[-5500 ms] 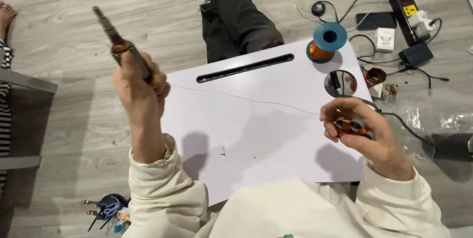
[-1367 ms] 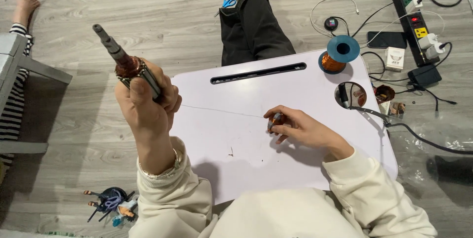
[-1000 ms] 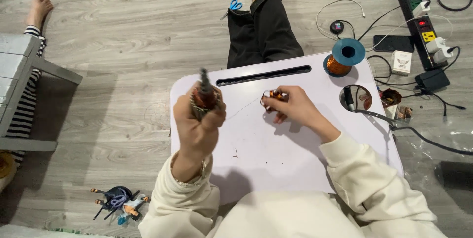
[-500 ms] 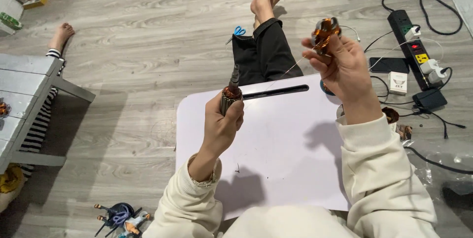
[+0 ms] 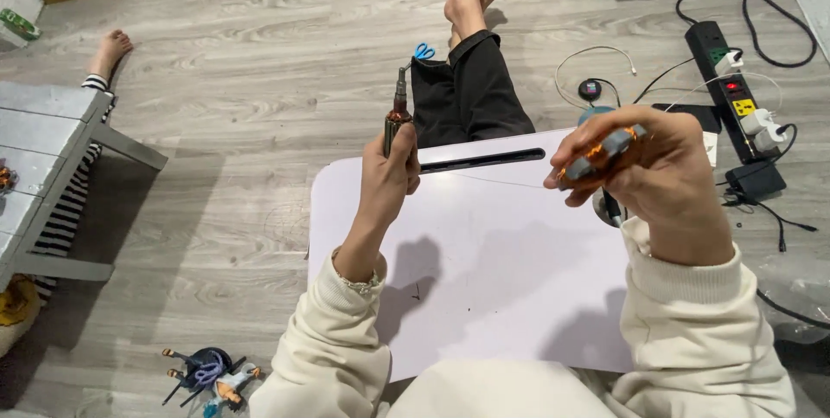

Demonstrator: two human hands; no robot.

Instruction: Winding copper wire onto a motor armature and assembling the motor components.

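A white worktop (image 5: pixel 484 271) with a dark slot along its far edge stands on a grey wood floor (image 5: pixel 242 81). A thin wire lies across its far part. On the floor: blue scissors (image 5: pixel 424 51) far off, a power strip (image 5: pixel 731 81) with cables right, small figurines (image 5: pixel 207 375) near left.

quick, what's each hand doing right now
Left hand: closed around a soldering iron, tip up.
Right hand: closed on a copper-wound coil part.

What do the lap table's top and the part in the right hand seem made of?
Lap table: smooth matte white, probably plastic or laminated board; even, grainless surface. Part in the right hand: shiny orange-brown windings, likely copper wire, between dull grey plates, metal or plastic.
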